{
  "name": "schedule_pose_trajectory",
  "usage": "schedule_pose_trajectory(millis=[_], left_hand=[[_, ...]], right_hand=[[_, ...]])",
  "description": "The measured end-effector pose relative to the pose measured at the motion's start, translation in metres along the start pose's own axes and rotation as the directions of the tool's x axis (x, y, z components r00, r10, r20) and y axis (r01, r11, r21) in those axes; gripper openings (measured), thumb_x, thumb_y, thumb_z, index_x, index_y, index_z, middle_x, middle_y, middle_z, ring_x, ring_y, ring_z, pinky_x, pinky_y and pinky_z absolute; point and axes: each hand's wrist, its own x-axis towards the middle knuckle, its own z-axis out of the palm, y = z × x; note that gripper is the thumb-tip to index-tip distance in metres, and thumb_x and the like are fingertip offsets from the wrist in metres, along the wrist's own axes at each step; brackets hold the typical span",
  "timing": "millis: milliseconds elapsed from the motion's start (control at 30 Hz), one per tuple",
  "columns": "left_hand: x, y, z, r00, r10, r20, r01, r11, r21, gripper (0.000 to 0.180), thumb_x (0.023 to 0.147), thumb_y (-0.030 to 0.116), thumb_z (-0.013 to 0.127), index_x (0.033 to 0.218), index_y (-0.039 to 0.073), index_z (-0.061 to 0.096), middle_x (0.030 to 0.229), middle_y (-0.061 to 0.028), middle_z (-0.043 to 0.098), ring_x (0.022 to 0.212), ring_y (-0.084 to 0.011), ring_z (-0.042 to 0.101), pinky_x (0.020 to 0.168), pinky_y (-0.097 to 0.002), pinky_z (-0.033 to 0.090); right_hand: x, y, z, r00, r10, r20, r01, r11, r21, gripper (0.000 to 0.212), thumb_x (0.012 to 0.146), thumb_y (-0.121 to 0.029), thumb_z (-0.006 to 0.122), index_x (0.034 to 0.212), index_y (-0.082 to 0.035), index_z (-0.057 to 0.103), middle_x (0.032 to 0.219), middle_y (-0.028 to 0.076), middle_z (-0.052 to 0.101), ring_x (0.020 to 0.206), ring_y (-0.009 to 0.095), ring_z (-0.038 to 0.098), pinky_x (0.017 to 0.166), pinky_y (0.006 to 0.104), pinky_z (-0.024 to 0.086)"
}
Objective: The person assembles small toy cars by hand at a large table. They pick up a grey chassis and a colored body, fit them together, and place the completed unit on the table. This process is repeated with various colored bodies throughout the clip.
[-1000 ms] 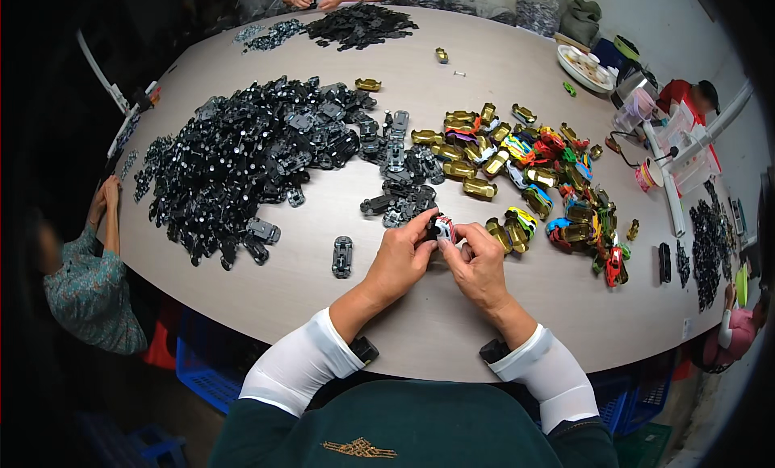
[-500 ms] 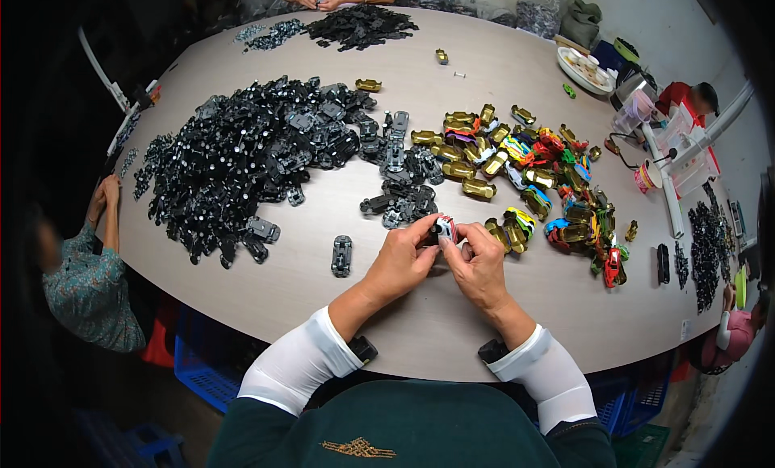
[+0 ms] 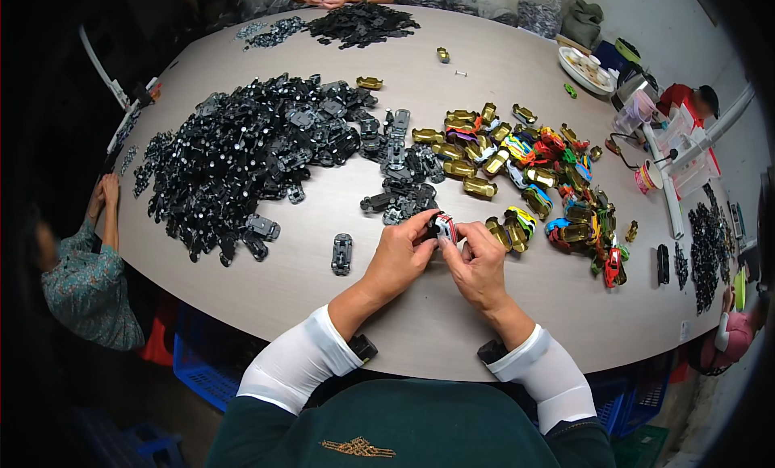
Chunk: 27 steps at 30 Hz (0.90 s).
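Head view: the left hand (image 3: 401,258) and the right hand (image 3: 481,262) meet at table centre, both pinching one small white-and-red plastic toy car (image 3: 445,226) between the fingertips. The car appears light, rigid and smooth; a grip on its side flanks looks safest, since small parts may snap. At 10 o'clock lies a large heap of black plastic chassis parts (image 3: 242,153). At 2 o'clock lies a cluster of gold and multicoloured car bodies (image 3: 533,173). One grey chassis (image 3: 342,253) lies at 9 o'clock on the round beige table (image 3: 500,73).
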Motion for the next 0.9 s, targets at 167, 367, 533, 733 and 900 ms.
schedule_pose_trajectory(millis=[167,367,533,733,900], left_hand=[[-0.001,0.006,0.0,0.999,0.027,0.042,-0.029,0.998,0.047,0.046,0.083,-0.009,0.056,0.128,-0.003,0.052,0.102,-0.0096,0.068,0.092,-0.0111,0.063,0.083,-0.0255,0.051],[0.002,-0.002,0.002,0.994,-0.01,0.113,0.05,0.933,-0.358,0.038,0.087,0.0,0.062,0.124,-0.005,0.054,0.1,-0.0068,0.066,0.089,-0.0113,0.062,0.08,-0.0257,0.052],[0.007,-0.003,-0.009,0.991,-0.13,0.025,0.13,0.916,-0.38,0.029,0.086,0.001,0.067,0.113,-0.001,0.055,0.101,-0.0053,0.063,0.086,-0.0089,0.061,0.079,-0.0228,0.053],[0.003,-0.005,0.001,0.999,-0.043,0.022,0.049,0.903,-0.427,0.029,0.08,-0.006,0.07,0.102,0.003,0.054,0.097,-0.0037,0.057,0.091,-0.0094,0.059,0.083,-0.0222,0.053],[0.003,0.003,-0.003,0.993,-0.104,0.053,0.115,0.934,-0.338,0.024,0.093,0.008,0.059,0.116,0.0,0.057,0.101,-0.0037,0.062,0.087,-0.0063,0.058,0.074,-0.0221,0.051]], right_hand=[[0.0,0.002,0.0,1.0,0.022,0.016,-0.022,1.0,-0.018,0.018,0.081,-0.009,0.068,0.094,0.003,0.062,0.077,0.009,0.054,0.05,0.014,0.044,0.046,0.0294,0.037],[0.002,0.012,-0.002,0.999,-0.05,0.0,0.05,0.998,-0.04,0.024,0.078,-0.005,0.07,0.1,0.001,0.064,0.08,0.009,0.056,0.058,0.015,0.051,0.053,0.0287,0.043],[0.003,0.004,-0.004,0.996,0.082,0.041,-0.082,0.997,-0.007,0.034,0.08,-0.004,0.07,0.113,0.001,0.062,0.087,0.009,0.059,0.066,0.013,0.059,0.056,0.0283,0.047],[-0.003,0.028,0.011,0.956,0.292,-0.022,-0.256,0.871,0.42,0.042,0.082,-0.006,0.072,0.121,0.001,0.058,0.091,0.007,0.062,0.053,0.002,0.042,0.044,0.0206,0.036],[-0.002,0.012,0.001,0.99,0.14,0.031,-0.143,0.968,0.205,0.047,0.077,0.0,0.071,0.122,0.0,0.057,0.089,0.007,0.063,0.049,0.004,0.041,0.044,0.023,0.036]])
